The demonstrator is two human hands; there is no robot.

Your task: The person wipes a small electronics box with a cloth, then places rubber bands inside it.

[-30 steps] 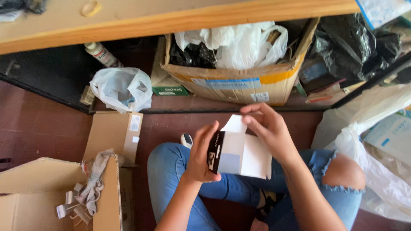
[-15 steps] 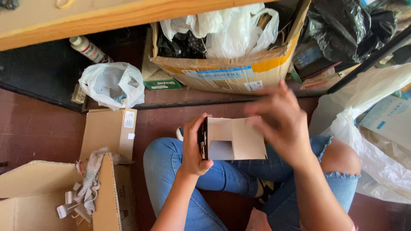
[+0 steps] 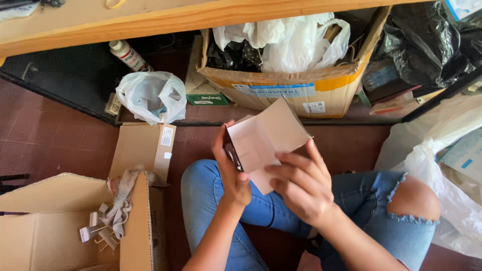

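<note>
As both hands' fingers grasp it, pale folded carton (image 3: 266, 138), flap raised, dark inner edge, left hand (image 3: 232, 168), right hand (image 3: 300, 184).

A cluttered storeroom or home workspace: red tile floor (image 3: 45, 130), wooden bench (image 3: 150, 17) along the top, cardboard boxes (image 3: 296, 90) and plastic bags (image 3: 150, 95) crowded beneath it.

Brightness: soft, even daylight; the scene is well lit overall.
Source: brightest at the right, where the crumpled white plastic sheeting (image 3: 442, 165) nearly washes out.
Shadows: deep under the pale wooden tabletop (image 3: 150, 20) at the far left; the black plastic bag (image 3: 427, 45) loses detail.
Glare: mild on the pale folded cardboard sleeve (image 3: 266, 135).
Blur: slight motion softness on the right hand (image 3: 301, 185); the left hand (image 3: 233, 170) is sharper.
Distortion: wide-angle bending at the edges.
</note>
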